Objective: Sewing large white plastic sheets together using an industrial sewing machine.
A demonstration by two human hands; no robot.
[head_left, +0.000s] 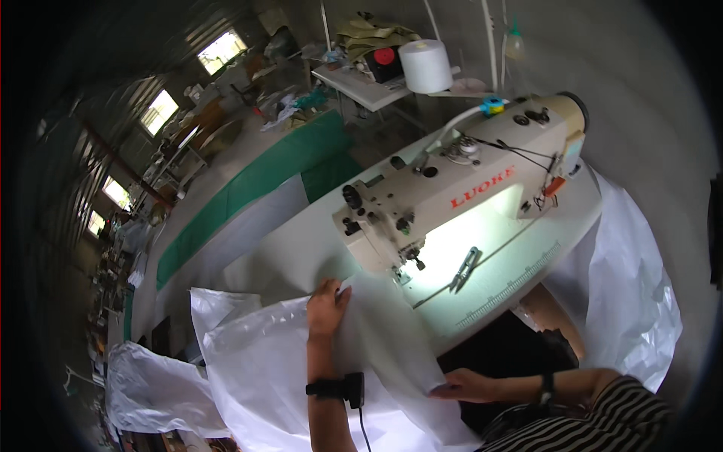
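A large sheet of shiny white material (263, 354) drapes over the front left of the sewing table and down toward my lap. My left hand (328, 307) is closed on its upper edge, a little left of the needle area. Lower and to the right, my right hand (461, 385) pinches the same sheet along its right edge. The sewing machine (467, 181) stands just beyond, its needle and presser foot (403, 277) close to the sheet's top corner. Thread snips (466, 269) lie on the lit table under the machine arm, apart from both hands.
More white sheeting (633, 279) hangs off the table's right end, and another piece (162, 392) spreads at the lower left. A white thread cone (425, 66) stands behind the machine near a side table (365, 89). Green cloth (241, 181) stretches across the floor at the left.
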